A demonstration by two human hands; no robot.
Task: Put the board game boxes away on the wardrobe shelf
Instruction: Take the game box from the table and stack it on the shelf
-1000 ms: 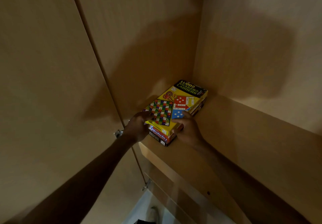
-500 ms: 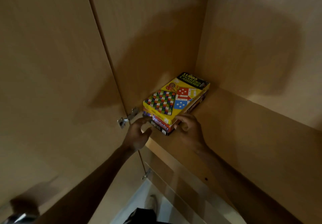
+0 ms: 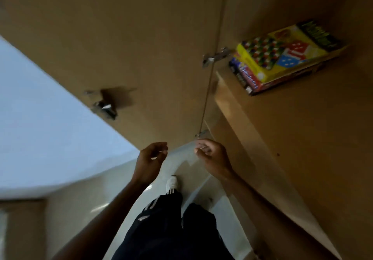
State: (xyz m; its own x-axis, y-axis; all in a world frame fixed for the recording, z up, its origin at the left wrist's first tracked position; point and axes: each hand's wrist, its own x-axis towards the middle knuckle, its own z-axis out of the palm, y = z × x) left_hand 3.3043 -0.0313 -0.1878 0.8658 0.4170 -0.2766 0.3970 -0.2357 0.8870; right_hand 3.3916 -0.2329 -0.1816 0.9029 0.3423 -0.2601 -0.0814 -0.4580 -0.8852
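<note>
A stack of board game boxes lies flat on the wardrobe shelf (image 3: pixel 298 134) at the upper right. On top is the yellow Ludo and Snakes and Ladders box (image 3: pixel 286 53); a darker box (image 3: pixel 248 78) with red lettering shows beneath it. My left hand (image 3: pixel 150 161) and my right hand (image 3: pixel 212 156) hang well below the shelf, side by side, apart from the boxes. Both have loosely curled fingers and hold nothing.
The open wardrobe door (image 3: pixel 125 47) stands to the left, with metal hinges (image 3: pixel 216 56) beside the boxes and a handle (image 3: pixel 105 106) near its edge. Below are my dark trousers (image 3: pixel 171 229), a white shoe (image 3: pixel 172 183) and pale floor.
Both hands have let go of the stack and dropped away from the shelf. The view has swung left and down, so the boxes now sit at the upper right.
</note>
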